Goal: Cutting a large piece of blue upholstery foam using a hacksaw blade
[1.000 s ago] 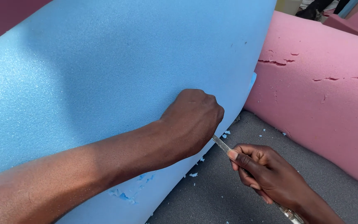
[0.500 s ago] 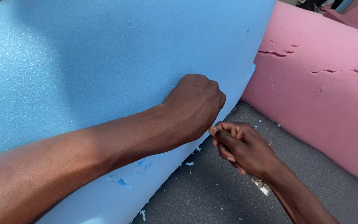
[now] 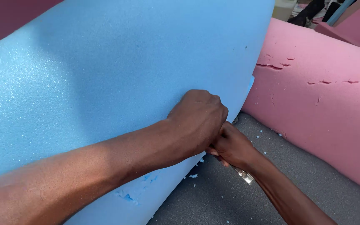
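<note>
A big blue foam slab point(image 3: 105, 83) fills the left and middle of the view, its curved lower edge running from upper right down to lower left above the grey floor point(image 3: 230, 200). A pink foam block point(image 3: 321, 108) lies just beside it on the right, with small tears along its top; more pink pieces sit in the far right corner.

The left hand point(image 3: 198, 118) is closed into a fist on the blue slab's edge, gripping the foam. The right hand point(image 3: 230, 146) is tucked right under it, touching it, fingers wrapped tight around a slim tool point(image 3: 244, 175). Only the tool's clear butt end shows below the wrist; its long axis slants from lower right up toward the slab's edge at upper left, the front end hidden by the hands.

A second ago the right hand was lower and apart from the fist, with a stretch of metal showing between them; it has since moved up to meet the left. White and blue crumbs point(image 3: 193, 176) speckle the floor.
</note>
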